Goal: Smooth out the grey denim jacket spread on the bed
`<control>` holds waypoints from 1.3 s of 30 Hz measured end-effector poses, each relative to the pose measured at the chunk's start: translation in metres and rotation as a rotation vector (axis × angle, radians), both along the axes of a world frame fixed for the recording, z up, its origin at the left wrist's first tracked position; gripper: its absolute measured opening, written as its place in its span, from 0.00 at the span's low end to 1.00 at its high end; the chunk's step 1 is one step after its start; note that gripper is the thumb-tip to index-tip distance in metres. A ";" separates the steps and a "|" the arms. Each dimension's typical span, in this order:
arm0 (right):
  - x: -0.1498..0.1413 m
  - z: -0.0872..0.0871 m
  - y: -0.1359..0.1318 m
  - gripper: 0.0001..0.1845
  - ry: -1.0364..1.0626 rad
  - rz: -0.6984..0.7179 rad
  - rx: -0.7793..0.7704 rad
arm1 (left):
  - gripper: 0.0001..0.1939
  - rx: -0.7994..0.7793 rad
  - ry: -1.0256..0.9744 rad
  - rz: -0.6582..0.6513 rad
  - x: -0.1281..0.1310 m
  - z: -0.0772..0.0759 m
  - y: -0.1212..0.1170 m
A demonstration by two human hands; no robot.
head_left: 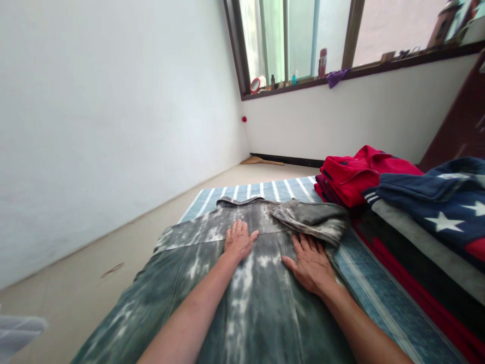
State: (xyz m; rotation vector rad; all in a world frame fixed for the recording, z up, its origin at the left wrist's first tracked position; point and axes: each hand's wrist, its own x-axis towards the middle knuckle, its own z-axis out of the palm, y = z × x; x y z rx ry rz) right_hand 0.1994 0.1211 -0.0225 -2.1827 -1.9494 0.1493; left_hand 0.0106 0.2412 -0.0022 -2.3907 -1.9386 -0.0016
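A grey-green tie-dyed garment [265, 323] lies spread flat on a blue striped mat [265, 191], its collar or waistband edge at the far end. My left hand [238, 241] presses palm down on it, fingers spread, near a horizontal seam. My right hand [310, 264] rests flat just below a folded-over sleeve or leg of the same cloth [310, 220], its fingertips touching that fold. Neither hand grips anything.
Stacked folded clothes stand at the right: a red garment [359, 174] and a navy one with white stars [428, 202]. A white wall [113, 111] runs along the left. A broom head [261, 161] lies on the floor at the far wall, beneath a window sill holding small bottles [322, 63].
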 end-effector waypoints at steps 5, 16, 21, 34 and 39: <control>0.000 0.000 -0.001 0.40 -0.001 0.007 -0.002 | 0.29 0.089 -0.018 0.066 -0.002 0.005 0.015; -0.002 -0.003 -0.001 0.39 -0.006 -0.001 0.020 | 0.35 -0.016 -0.021 0.121 -0.002 -0.002 0.035; -0.002 -0.003 -0.001 0.39 0.008 -0.005 0.019 | 0.30 0.132 0.014 0.090 0.001 0.001 0.039; -0.003 0.002 -0.001 0.38 0.003 -0.002 0.010 | 0.38 -0.090 0.008 0.001 0.004 0.005 0.066; -0.002 -0.001 0.000 0.39 -0.011 0.002 0.013 | 0.38 -0.096 -0.014 -0.035 0.001 0.004 0.068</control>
